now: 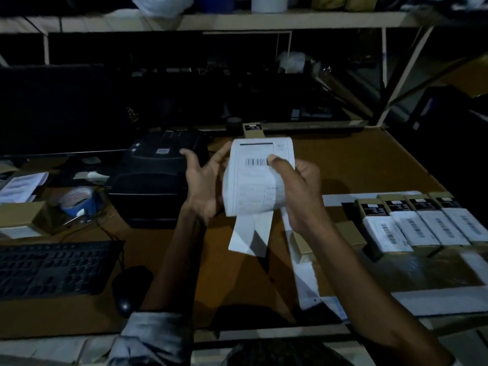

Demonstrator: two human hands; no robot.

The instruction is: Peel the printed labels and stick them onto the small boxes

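You hold a printed label (260, 178) up over the middle of the brown table (356, 165), between both hands. It is a white sheet with a dark bar along its top edge, a barcode below that, and fainter lines of print further down (too blurred to read). Your right hand (298, 191) grips it from the right side, thumb pressed flat on the face just beside the barcode. Your left hand (203, 180) is at the left edge with fingers spread and loosely curled; whether they actually pinch the sheet cannot be told, since the paper hides the contact. A strip of white backing paper (250, 236) hangs down from the label's lower edge, and more of it trails across the table toward the near edge.

Along the right edge of the table, a row of small boxes (417, 223) lies side by side, touching, each dark at the top with a white barcoded label on it. The rightmost is cut off by the frame.

A black printer (155, 178) stands just left of your left hand, with a keyboard (52, 268) and mouse (126, 291) at the near left corner. The scene is dim, and the shelf behind the table is mostly lost in shadow.
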